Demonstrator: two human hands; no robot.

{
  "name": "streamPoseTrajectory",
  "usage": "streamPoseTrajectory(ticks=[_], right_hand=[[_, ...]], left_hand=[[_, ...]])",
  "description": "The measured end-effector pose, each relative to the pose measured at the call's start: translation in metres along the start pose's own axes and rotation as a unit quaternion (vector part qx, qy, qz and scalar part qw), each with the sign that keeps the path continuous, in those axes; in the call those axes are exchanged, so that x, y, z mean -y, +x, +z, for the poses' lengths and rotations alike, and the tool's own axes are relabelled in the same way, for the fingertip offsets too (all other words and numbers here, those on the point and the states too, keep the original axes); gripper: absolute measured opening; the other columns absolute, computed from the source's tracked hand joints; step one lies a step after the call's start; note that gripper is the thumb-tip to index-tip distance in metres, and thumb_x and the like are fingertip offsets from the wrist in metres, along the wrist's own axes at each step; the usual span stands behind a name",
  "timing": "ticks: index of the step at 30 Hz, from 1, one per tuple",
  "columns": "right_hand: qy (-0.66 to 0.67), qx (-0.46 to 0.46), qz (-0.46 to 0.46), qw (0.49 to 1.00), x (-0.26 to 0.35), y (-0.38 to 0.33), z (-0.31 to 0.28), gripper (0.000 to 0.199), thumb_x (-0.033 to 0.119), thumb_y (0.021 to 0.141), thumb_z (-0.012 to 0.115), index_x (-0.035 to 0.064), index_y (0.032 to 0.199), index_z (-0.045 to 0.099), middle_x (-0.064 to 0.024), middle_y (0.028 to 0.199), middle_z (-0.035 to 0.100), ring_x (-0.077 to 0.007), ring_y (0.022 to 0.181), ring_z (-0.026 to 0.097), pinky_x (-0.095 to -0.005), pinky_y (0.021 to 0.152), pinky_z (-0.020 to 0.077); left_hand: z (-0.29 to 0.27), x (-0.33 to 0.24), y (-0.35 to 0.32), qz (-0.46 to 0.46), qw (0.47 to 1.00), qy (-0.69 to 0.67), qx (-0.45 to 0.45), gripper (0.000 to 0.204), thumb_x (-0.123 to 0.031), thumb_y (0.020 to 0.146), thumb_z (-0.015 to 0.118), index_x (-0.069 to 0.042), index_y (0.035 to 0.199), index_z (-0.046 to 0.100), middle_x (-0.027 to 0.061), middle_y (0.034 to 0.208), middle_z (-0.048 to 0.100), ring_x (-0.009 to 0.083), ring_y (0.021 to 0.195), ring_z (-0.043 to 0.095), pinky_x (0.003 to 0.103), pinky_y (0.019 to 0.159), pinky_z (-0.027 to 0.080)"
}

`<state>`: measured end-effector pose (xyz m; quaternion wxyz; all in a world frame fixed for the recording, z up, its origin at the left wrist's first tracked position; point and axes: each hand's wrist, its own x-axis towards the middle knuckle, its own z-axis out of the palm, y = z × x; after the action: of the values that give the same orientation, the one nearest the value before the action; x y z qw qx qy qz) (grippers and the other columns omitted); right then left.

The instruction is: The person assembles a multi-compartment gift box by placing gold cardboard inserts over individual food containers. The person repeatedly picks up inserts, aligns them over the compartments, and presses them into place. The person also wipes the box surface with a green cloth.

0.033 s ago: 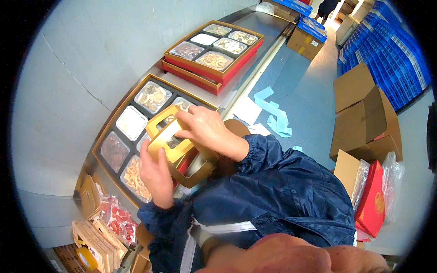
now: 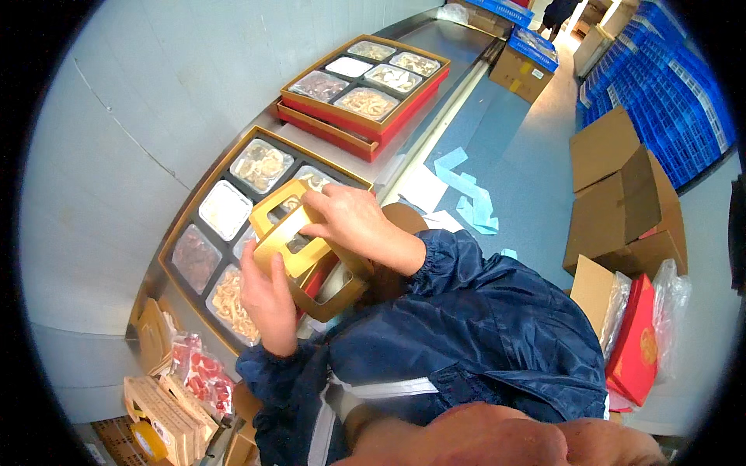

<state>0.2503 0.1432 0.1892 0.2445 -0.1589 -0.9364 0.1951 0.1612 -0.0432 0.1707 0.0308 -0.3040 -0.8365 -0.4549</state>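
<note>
I hold a gold cardboard frame (image 2: 289, 237) with window cut-outs in both hands. It hangs tilted above a gold-rimmed tray (image 2: 190, 217) whose compartments hold dried foods under clear film. My left hand (image 2: 268, 299) grips the frame's near end from below. From above, my right hand (image 2: 353, 221) pinches its far edge. A second gold frame piece with red inside (image 2: 334, 291) sits under the first, close to my body. My dark blue sleeves hide the tray's near right corner.
A second filled tray on a red box (image 2: 334, 133) lies farther along the steel counter (image 2: 458, 39). Red packets (image 2: 198, 369) and folded card pieces (image 2: 159, 419) lie at lower left. Cardboard boxes (image 2: 622, 202), blue crates (image 2: 660, 101), a red boxed gift (image 2: 637, 342) and blue paper scraps (image 2: 470, 198) are on the floor to the right.
</note>
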Motion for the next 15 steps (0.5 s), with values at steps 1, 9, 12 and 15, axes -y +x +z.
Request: streamPoseTrajectory(ticks=[1, 9, 12, 15], right_hand=[[0.006, 0.013, 0.007, 1.000, -0.003, 0.001, 0.003, 0.039, 0.030, 0.080, 0.079, 0.0046, 0.106, 0.065, -0.0166, 0.090, 0.065, -0.0371, 0.086, 0.067, -0.0463, 0.072, 0.0548], [0.077, 0.030, 0.030, 0.996, -0.013, -0.001, 0.013, 0.038, 0.026, 0.080, 0.080, 0.0015, 0.103, 0.062, -0.0197, 0.093, 0.068, -0.0404, 0.089, 0.067, -0.0470, 0.075, 0.0546], [0.114, 0.005, -0.002, 0.994, -0.016, -0.003, 0.019, 0.038, 0.025, 0.080, 0.080, 0.0019, 0.104, 0.062, -0.0197, 0.093, 0.068, -0.0405, 0.090, 0.067, -0.0474, 0.076, 0.0541], [0.115, 0.020, 0.007, 0.993, -0.015, -0.004, 0.019, 0.037, 0.025, 0.080, 0.079, 0.0025, 0.104, 0.062, -0.0202, 0.092, 0.068, -0.0406, 0.090, 0.067, -0.0478, 0.077, 0.0540]], left_hand=[[0.000, -0.001, -0.001, -0.014, 1.000, -0.016, 0.012, 0.042, -0.018, 0.097, 0.063, -0.003, 0.135, 0.055, 0.0257, 0.123, 0.065, 0.0420, 0.111, 0.064, 0.046, 0.092, 0.050], [0.018, 0.013, -0.003, -0.009, 0.997, -0.082, 0.011, 0.042, -0.012, 0.096, 0.064, 0.000, 0.135, 0.053, 0.0240, 0.125, 0.064, 0.0379, 0.114, 0.064, 0.042, 0.096, 0.050], [0.020, 0.014, -0.003, -0.015, 0.991, -0.132, -0.004, 0.042, -0.010, 0.095, 0.066, -0.001, 0.134, 0.053, 0.0222, 0.127, 0.062, 0.0363, 0.115, 0.062, 0.041, 0.097, 0.048], [0.015, 0.017, -0.003, 0.008, 0.997, -0.074, -0.008, 0.041, -0.009, 0.093, 0.067, -0.001, 0.132, 0.054, 0.0212, 0.126, 0.058, 0.0362, 0.116, 0.058, 0.041, 0.098, 0.046]])
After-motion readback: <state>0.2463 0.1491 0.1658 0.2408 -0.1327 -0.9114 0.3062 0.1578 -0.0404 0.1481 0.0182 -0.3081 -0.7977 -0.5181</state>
